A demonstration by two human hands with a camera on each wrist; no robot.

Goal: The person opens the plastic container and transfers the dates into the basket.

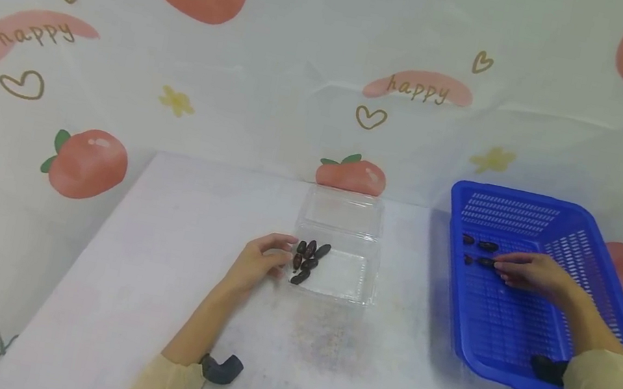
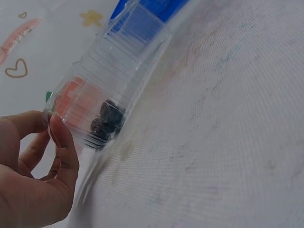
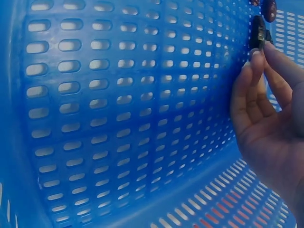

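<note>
An open clear plastic clamshell box (image 1: pixel 343 277) lies on the table with its lid folded back. Several dark brown dates (image 1: pixel 308 263) are grouped along its left side. My left hand (image 1: pixel 257 261) is at the box's left edge; in the left wrist view, thumb and forefinger of that hand (image 2: pixel 45 166) pinch the rim. Inside the blue basket (image 1: pixel 455 317), my right hand (image 1: pixel 538 273) pinches a dark date (image 1: pixel 485 262) by one end, and the right wrist view shows this date (image 3: pixel 258 33) at the fingertips. Other dates (image 1: pixel 488 246) lie close by at the basket's left side.
The slotted basket stands at the table's right, its raised walls around my right hand. A white cloth (image 1: pixel 276 112) printed with fruit, hearts and "happy" hangs behind the table (image 1: pixel 164 252). Dark straps (image 1: pixel 221 369) are worn at both wrists.
</note>
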